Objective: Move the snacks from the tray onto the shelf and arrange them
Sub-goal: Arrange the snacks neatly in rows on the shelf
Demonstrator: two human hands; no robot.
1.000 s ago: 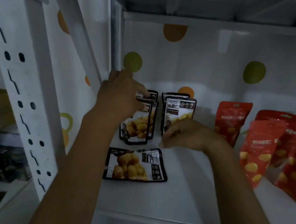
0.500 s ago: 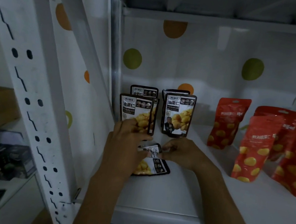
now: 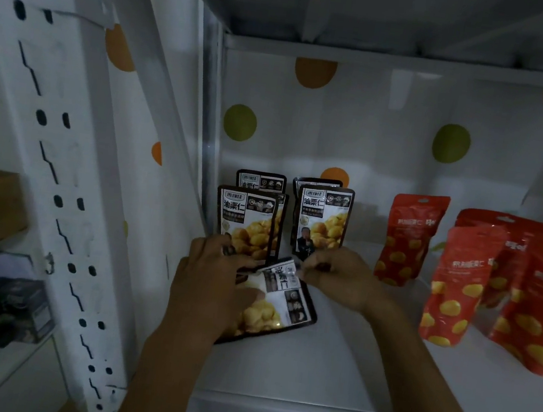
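With the chestnut pouch (image 3: 281,305) lying on the shelf (image 3: 345,371) at 6 o'clock from the standing pouches (image 3: 247,223), the left hand (image 3: 212,281) fingers clamped on its left edge and the right hand (image 3: 340,277) fingers pinching its top corner, uprighting it too close may topple those rows.

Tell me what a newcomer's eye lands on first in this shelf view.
The hands meeting at the front left of the shelf: the left hand holds and the right hand pinches a black pouch lying face up there. Right behind it stand matching black pouches in two short rows, and to the right a cluster of red pouches stands upright.
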